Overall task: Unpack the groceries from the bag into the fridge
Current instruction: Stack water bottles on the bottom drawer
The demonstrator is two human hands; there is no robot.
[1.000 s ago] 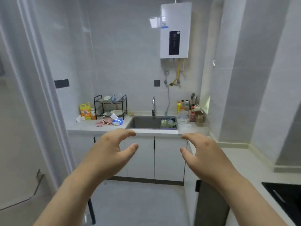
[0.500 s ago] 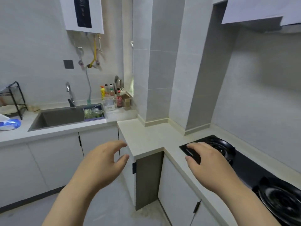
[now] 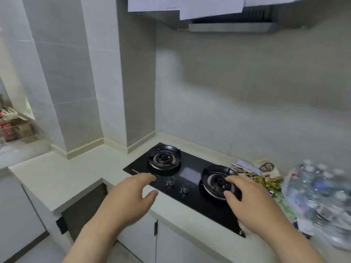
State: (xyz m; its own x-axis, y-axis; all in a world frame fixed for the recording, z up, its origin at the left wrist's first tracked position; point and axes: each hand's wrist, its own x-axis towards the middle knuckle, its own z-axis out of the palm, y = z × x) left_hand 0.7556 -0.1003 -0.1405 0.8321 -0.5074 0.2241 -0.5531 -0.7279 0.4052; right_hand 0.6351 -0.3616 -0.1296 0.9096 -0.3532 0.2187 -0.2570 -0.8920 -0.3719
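Your left hand [image 3: 131,198] and right hand [image 3: 252,202], each grip released, hover above the gas hob [image 3: 191,172], while the pack of water bottles [image 3: 319,192] and soft snack packets [image 3: 266,167] awaiting unpacking lie on the worktop [image 3: 57,177] at right, the film-wrapped pack likely heavy, slippery, best lifted from beneath.

Glossy black glass hob [image 3: 191,175], matt pale countertop [image 3: 62,173], clear plastic-wrapped bottles [image 3: 321,194].
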